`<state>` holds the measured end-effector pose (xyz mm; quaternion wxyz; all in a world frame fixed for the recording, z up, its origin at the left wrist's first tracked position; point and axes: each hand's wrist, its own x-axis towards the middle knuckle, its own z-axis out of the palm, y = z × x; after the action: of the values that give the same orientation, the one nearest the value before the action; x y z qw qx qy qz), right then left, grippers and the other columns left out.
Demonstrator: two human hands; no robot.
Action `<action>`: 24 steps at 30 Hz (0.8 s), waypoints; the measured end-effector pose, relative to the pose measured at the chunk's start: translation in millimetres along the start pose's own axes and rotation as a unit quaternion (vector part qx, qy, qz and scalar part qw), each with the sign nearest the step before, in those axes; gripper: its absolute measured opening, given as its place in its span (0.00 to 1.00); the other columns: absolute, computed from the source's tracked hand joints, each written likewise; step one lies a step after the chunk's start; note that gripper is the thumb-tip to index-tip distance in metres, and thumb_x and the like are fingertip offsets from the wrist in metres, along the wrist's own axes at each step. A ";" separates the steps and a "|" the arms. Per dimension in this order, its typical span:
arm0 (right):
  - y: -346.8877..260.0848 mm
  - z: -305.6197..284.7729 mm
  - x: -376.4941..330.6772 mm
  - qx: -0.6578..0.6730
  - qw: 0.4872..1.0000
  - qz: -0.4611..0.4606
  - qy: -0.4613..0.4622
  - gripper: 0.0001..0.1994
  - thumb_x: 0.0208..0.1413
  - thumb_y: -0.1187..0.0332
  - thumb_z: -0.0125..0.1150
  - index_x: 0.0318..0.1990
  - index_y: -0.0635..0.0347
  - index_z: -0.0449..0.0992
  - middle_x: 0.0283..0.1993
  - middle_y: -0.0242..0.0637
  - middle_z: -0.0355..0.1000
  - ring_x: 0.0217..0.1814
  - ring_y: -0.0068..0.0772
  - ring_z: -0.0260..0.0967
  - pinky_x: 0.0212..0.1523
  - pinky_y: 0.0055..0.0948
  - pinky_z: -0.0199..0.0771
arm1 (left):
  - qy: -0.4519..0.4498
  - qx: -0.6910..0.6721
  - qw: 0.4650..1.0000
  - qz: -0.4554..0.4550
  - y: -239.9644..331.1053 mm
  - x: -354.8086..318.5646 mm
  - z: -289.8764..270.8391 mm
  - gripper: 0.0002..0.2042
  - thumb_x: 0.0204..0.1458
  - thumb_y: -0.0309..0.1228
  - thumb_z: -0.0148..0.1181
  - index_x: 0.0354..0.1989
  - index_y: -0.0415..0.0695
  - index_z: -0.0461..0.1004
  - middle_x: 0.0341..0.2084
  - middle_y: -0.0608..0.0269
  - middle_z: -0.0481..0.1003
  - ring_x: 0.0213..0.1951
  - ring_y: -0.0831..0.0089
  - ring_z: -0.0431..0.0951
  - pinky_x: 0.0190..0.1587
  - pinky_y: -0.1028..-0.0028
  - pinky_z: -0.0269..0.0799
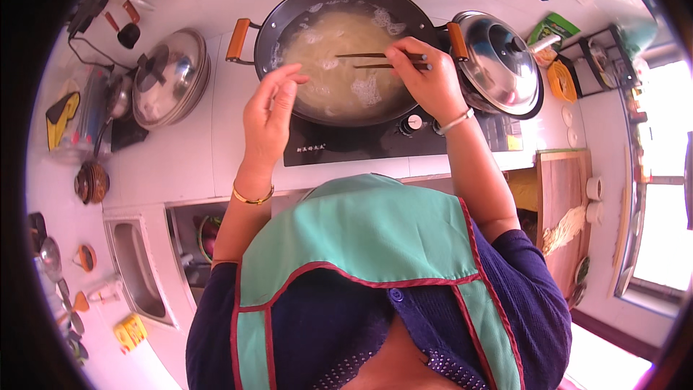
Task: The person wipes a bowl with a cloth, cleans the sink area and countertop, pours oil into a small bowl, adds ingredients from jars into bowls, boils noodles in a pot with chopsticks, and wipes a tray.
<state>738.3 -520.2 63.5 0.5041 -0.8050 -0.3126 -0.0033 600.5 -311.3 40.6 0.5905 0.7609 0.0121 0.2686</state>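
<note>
A wide dark wok [268, 37] with two orange wooden handles sits on a black stove [346, 143]. Pale, cloudy liquid [317, 47] with patches of white foam fills much of it. Over the wok's right side, my right hand [427, 81] is closed round a pair of dark chopsticks [361, 55], their tips pointing left above the liquid. My left hand [273, 105] is held at the wok's near left rim, fingers loosely extended and holding nothing. Whether the chopstick tips touch the liquid is hard to tell.
A lidded metal pot [498, 65] stands close by the wok's right handle. On the left is another metal lid [170, 76] over a pan. Noodle-like strands [565, 230] lie on a wooden board [570, 173] at right. A sink [137, 267] is at lower left.
</note>
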 end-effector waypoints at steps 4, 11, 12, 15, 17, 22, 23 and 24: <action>39.0 21.6 22.5 0.062 0.997 0.053 -0.006 0.11 0.53 0.63 0.58 0.33 0.63 0.76 0.23 0.40 0.73 0.23 0.29 0.71 0.28 0.23 0.69 | 0.027 -0.041 0.998 -0.048 5.1 -4.4 -2.9 0.16 0.61 0.36 0.44 0.47 0.37 0.70 0.35 0.61 0.76 0.39 0.79 0.71 0.45 0.80 0.62; -6.2 22.2 19.9 0.154 0.974 0.079 -0.146 0.12 0.58 0.67 0.55 0.38 0.72 0.75 0.31 0.36 0.73 0.33 0.22 0.71 0.35 0.20 0.75 | 0.028 -0.069 0.996 -0.040 2.5 10.3 -26.4 0.18 0.62 0.39 0.40 0.49 0.38 0.69 0.38 0.59 0.75 0.45 0.73 0.71 0.53 0.71 0.61; -14.2 12.0 18.4 0.152 0.977 0.076 -0.129 0.13 0.58 0.65 0.54 0.36 0.70 0.75 0.31 0.35 0.73 0.33 0.21 0.71 0.34 0.20 0.75 | 0.032 -0.073 0.996 -0.037 2.4 11.2 -28.9 0.18 0.62 0.39 0.40 0.49 0.38 0.69 0.38 0.59 0.75 0.45 0.73 0.71 0.53 0.71 0.61; -44.5 -18.9 23.8 0.155 0.982 0.099 -0.038 0.12 0.58 0.64 0.53 0.33 0.65 0.77 0.27 0.32 0.73 0.28 0.18 0.69 0.30 0.17 0.71 | 0.019 -0.053 0.998 -0.019 0.2 15.4 -35.3 0.18 0.62 0.39 0.40 0.49 0.38 0.69 0.38 0.59 0.75 0.45 0.73 0.71 0.53 0.70 0.62; -28.6 -14.1 32.9 0.074 0.995 0.057 -0.022 0.12 0.55 0.63 0.56 0.35 0.65 0.77 0.26 0.36 0.74 0.28 0.21 0.70 0.31 0.22 0.71 | 0.010 -0.075 0.997 -0.013 -3.9 17.8 -35.3 0.18 0.62 0.39 0.41 0.49 0.37 0.69 0.37 0.59 0.75 0.44 0.73 0.72 0.52 0.71 0.63; 13.2 26.3 62.0 -0.103 0.989 0.044 -0.094 0.13 0.50 0.57 0.60 0.37 0.55 0.79 0.29 0.42 0.75 0.32 0.39 0.74 0.36 0.30 0.71 | 0.001 -0.085 0.996 -0.004 -1.0 15.3 -38.0 0.18 0.62 0.39 0.41 0.48 0.37 0.70 0.36 0.60 0.75 0.43 0.72 0.74 0.51 0.71 0.64; 16.9 30.2 69.3 -0.105 0.989 0.042 -0.097 0.13 0.50 0.57 0.60 0.37 0.55 0.79 0.29 0.42 0.75 0.32 0.39 0.74 0.36 0.30 0.71 | -0.002 -0.081 0.997 -0.006 0.6 13.0 -39.1 0.18 0.62 0.38 0.41 0.48 0.37 0.70 0.36 0.60 0.75 0.42 0.72 0.74 0.51 0.72 0.64; 19.4 32.8 76.3 -0.131 0.988 0.012 -0.087 0.13 0.50 0.57 0.60 0.37 0.54 0.79 0.29 0.42 0.75 0.32 0.40 0.73 0.35 0.31 0.71 | 0.001 -0.082 0.997 -0.006 2.3 11.5 -39.4 0.18 0.62 0.38 0.41 0.48 0.37 0.70 0.36 0.60 0.75 0.42 0.72 0.74 0.51 0.72 0.64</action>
<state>799.4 -461.1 56.0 0.3654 -0.8651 -0.3422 0.0316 593.0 -272.9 53.4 0.6525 0.7095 -0.0047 0.2662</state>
